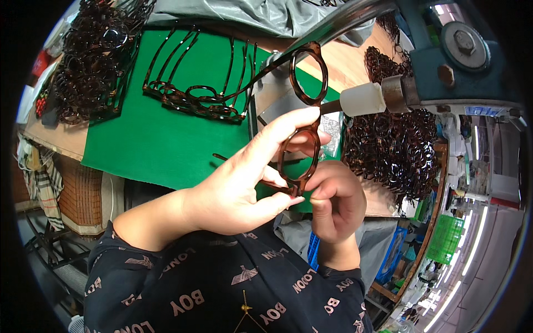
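My left hand [233,194] grips a brown tortoiseshell eyeglass frame [325,77], held on end with one round rim above the other. Its thumb lies by the lower corner, and the index finger reaches the bridge. One temple arm stretches up and left behind the rims' plane; another pokes out left past the hand. My right hand [338,194] is curled closed at the frame's lower hinge corner, thumb and index finger pinched against it. Beside the bridge, a narrow tip juts from a white cylinder [362,99] on a teal machine [466,83]; whether it touches the frame I cannot tell.
Several tortoiseshell frames [194,100] lie with temples unfolded on a green mat [166,150]. Large piles of frames stand left [83,77] and right [394,144]. A metal bar [344,22] slants overhead. Behind lies a grey cover [222,12]; a green basket [446,238] sits far right.
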Demonstrator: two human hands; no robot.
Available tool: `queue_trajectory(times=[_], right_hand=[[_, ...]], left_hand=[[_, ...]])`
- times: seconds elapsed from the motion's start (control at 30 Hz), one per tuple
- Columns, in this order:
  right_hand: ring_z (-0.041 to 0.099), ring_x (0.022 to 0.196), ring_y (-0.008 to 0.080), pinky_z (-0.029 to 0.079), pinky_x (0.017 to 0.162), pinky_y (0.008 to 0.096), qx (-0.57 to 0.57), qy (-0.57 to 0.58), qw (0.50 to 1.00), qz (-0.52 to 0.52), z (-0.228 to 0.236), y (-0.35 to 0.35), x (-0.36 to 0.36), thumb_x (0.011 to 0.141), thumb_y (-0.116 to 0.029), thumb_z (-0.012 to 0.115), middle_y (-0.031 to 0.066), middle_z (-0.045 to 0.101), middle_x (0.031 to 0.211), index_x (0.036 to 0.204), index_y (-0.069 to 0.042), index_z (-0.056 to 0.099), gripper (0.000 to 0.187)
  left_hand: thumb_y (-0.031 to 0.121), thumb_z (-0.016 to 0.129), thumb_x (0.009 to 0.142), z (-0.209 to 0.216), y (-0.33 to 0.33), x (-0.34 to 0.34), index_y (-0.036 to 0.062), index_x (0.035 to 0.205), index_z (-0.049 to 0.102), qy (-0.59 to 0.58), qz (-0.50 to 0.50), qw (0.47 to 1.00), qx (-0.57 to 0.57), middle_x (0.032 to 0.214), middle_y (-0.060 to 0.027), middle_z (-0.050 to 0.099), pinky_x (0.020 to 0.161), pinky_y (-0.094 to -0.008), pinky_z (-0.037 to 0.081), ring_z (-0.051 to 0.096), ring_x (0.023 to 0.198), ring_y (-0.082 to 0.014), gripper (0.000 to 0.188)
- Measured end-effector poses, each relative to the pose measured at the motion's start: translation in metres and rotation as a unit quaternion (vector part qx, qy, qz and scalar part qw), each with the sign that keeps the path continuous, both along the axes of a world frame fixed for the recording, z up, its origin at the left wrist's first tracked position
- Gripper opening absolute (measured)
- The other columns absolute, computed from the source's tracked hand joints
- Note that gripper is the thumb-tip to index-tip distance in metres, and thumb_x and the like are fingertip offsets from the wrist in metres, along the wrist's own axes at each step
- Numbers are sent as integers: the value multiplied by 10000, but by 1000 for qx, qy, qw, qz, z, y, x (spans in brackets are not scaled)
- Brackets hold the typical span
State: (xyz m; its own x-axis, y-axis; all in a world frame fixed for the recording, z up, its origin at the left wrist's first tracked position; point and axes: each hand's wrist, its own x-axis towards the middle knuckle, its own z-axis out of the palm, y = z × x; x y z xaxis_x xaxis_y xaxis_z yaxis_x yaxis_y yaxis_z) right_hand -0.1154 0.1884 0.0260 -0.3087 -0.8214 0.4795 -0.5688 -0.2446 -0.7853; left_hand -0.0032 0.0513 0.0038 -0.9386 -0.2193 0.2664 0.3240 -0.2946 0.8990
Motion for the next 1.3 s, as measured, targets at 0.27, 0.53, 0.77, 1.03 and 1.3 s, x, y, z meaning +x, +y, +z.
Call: queue_trajectory(times=[0.27,0.53,0.77,1.03,1.3], right_hand=[[589,742,263,470,680,337,8,15,1000,5,-3,-6,2,777,0,617,101,593,775,820,-15,546,85],[593,738,220,469,697,309,4,-104,994,16,-4,-4,1,750,34,640,108,615,798,832,6,584,103],[583,785,133,457,728,252,148,-267,951,49,23,-5,-7,769,48,629,77,610,821,844,20,580,94],[591,783,150,490,701,264,11,-336,942,14,28,-7,-11,798,68,604,110,612,858,889,34,563,106],[554,1014,282,467,864,370,-299,79,937,-160,113,4,-50,838,-34,515,191,597,1015,1074,28,524,244]], left_hand=[[-168,493,697,0,0,3,46,1403,121,5,39,998,-51,1332,-168,358,986,-355,387,406,1230,-264,826],[-163,489,688,2,-1,4,46,1399,130,3,32,998,-58,1328,-171,353,985,-359,385,411,1225,-269,824],[-139,523,729,7,-3,3,80,1412,113,-3,-13,1000,-13,1355,-167,330,859,-305,476,399,1226,-242,827],[-170,552,720,22,10,-22,91,1410,132,86,37,989,118,1362,-143,314,792,-264,512,311,1275,-209,849],[-190,545,738,26,23,-79,128,1421,101,142,111,974,138,1388,-137,282,829,-276,495,392,1230,-212,874]])
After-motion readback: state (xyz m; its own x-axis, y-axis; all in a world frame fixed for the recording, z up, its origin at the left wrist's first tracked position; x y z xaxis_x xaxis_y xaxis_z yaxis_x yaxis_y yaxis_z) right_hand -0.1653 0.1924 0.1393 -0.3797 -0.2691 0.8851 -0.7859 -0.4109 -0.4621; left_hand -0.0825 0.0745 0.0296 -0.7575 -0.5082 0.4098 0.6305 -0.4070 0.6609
